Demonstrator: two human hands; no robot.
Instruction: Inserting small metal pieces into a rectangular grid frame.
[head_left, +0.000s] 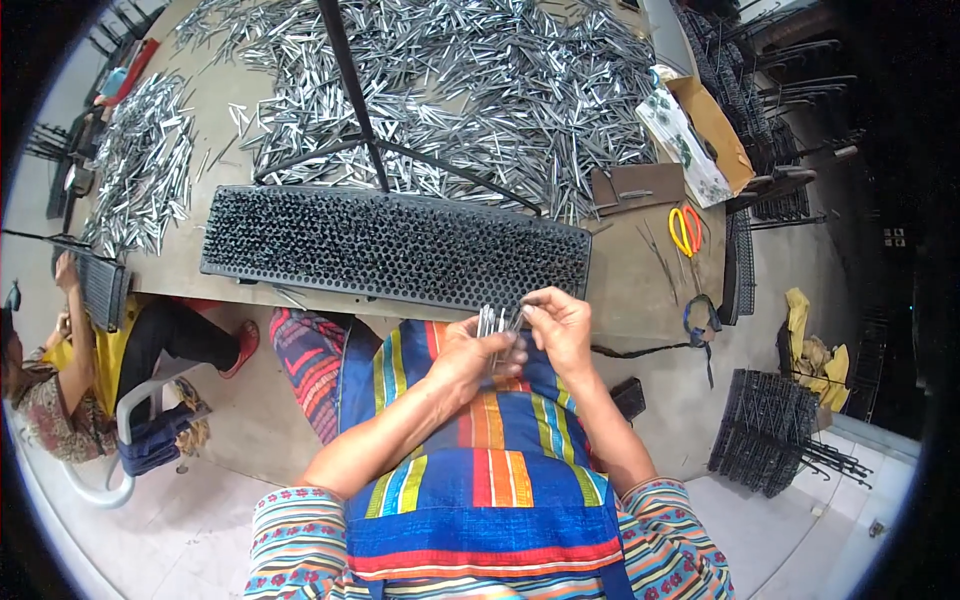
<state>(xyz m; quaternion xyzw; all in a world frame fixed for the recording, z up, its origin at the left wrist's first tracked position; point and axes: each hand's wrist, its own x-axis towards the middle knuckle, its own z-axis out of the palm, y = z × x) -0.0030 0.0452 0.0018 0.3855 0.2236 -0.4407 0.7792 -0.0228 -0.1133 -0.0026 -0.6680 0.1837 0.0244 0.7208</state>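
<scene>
My left hand [468, 358] is closed around a small bunch of slim silver metal pieces [487, 321] shaped like tweezers, their ends sticking up past the fingers. Close beside it, my right hand [563, 325] pinches at the right side of the bunch; fingertips hide most of what it grips, which seems to be one thin piece. Both hands are above my striped apron [490, 420], just in front of the table edge. Beyond them a long black rack [395, 245], full of small holes, lies tilted on the table with its dark rod frame [350, 90] rising behind.
A wide heap of loose silver pieces [450, 100] covers the far table [630, 260]. Orange-and-yellow-handled scissors [686, 232], a brown flat pad [640, 187] and an open cardboard box [710, 135] are at right. Another person [75, 370] sits at left holding a black rack [103, 290]. Black racks [765, 430] stand at lower right.
</scene>
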